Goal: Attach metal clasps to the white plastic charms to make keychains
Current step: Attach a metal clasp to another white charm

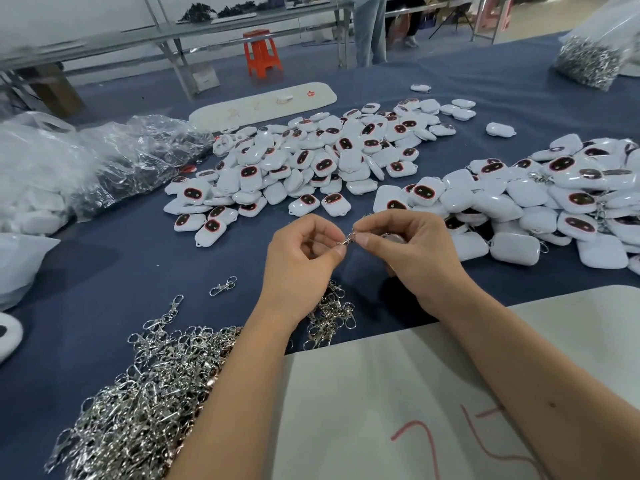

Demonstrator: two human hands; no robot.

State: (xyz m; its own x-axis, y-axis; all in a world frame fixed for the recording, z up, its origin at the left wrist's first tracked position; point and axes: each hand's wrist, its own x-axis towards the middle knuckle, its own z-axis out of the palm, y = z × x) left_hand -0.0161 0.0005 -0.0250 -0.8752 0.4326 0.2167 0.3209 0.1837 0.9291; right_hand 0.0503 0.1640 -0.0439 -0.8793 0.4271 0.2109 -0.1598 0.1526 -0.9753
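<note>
Pinching one small silver metal clasp (349, 239) between thumb and forefinger: left hand (300, 263), fingers curled, and right hand (412, 252), also curled around a white plastic charm (393, 238), mostly hidden. Above blue cloth table (138, 265). Two charm heaps, centre (311, 161) and right (561, 202); loose clasp pile (145, 386), too many to count.

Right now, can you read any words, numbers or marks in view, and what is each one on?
No text reads clearly.
Red handwritten strokes on the near white sheet: not legible as characters.
Faint red and orange scribbles on the long white rounded board: too blurred to read.
White plastic charms with dark red-rimmed faces: no lettering visible.
</note>
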